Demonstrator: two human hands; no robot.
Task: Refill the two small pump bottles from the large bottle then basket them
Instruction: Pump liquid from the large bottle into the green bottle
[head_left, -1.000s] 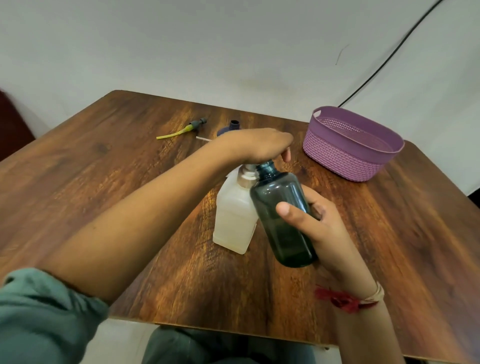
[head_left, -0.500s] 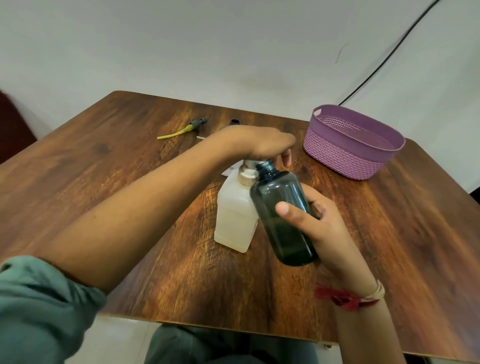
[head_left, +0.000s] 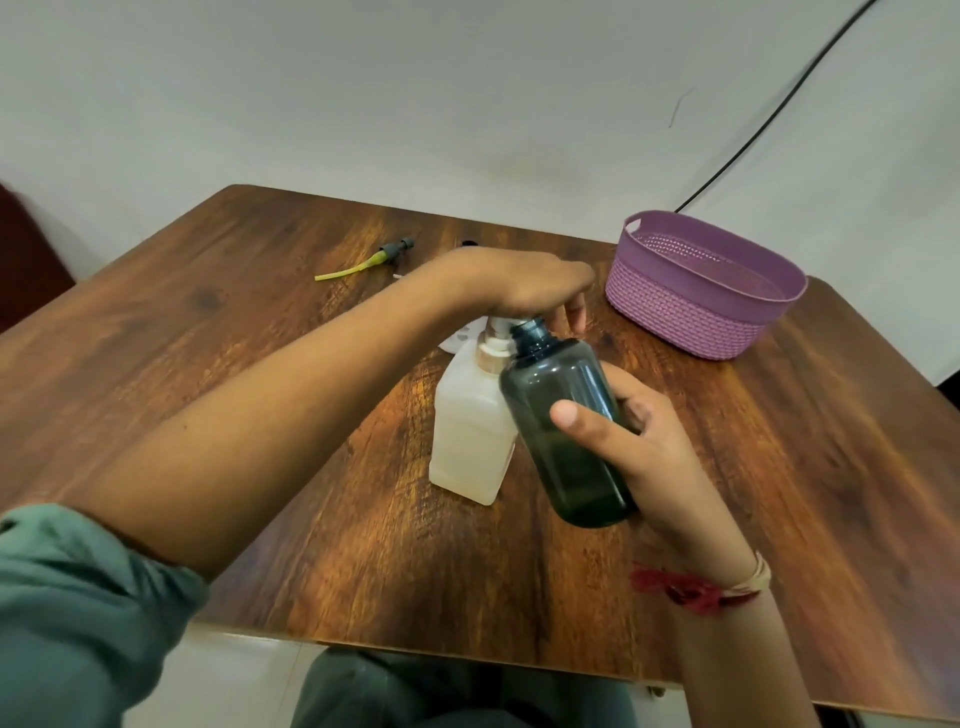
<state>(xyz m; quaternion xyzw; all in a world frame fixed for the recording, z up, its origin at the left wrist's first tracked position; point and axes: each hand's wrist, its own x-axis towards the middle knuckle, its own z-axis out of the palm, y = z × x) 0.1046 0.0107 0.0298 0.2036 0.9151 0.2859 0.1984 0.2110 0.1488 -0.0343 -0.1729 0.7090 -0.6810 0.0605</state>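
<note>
The dark bottle (head_left: 566, 431) sits just right of the frame's centre, gripped by the right hand (head_left: 654, 447). The thumb lies across its front and the fingers wrap round behind it. It is tilted, base toward the lower right, with its open threaded neck pointing up and left. The neck ends just beside the pump head (head_left: 495, 332) of the large bottle (head_left: 470, 441).

The left hand (head_left: 530, 286) comes in from the lower left and covers that pump head from above, fingers curled down over its far side. Whether the palm is pressing cannot be told. The large bottle stands upright on the table (head_left: 249, 338), touching or nearly touching the dark bottle's side.

The dark bottle is smoky blue-green translucent plastic, cylindrical with rounded shoulders and a smooth, glossy wall. The large bottle is milky, semi-clear plastic, square in section with sloped shoulders, and has a pale collar below the white pump.

The table is dark brown wood grain with orange streaks and rounded corners. At the upper right stands the basket (head_left: 696, 317), an oval tub of matte purple plastic. It has a woven-pattern wall, a smooth flared rim and a handle slot.

Above and left of centre lies a yellow-green dip tube (head_left: 358, 267) with a dark cap. A red thread band (head_left: 691, 595) circles the right wrist.
</note>
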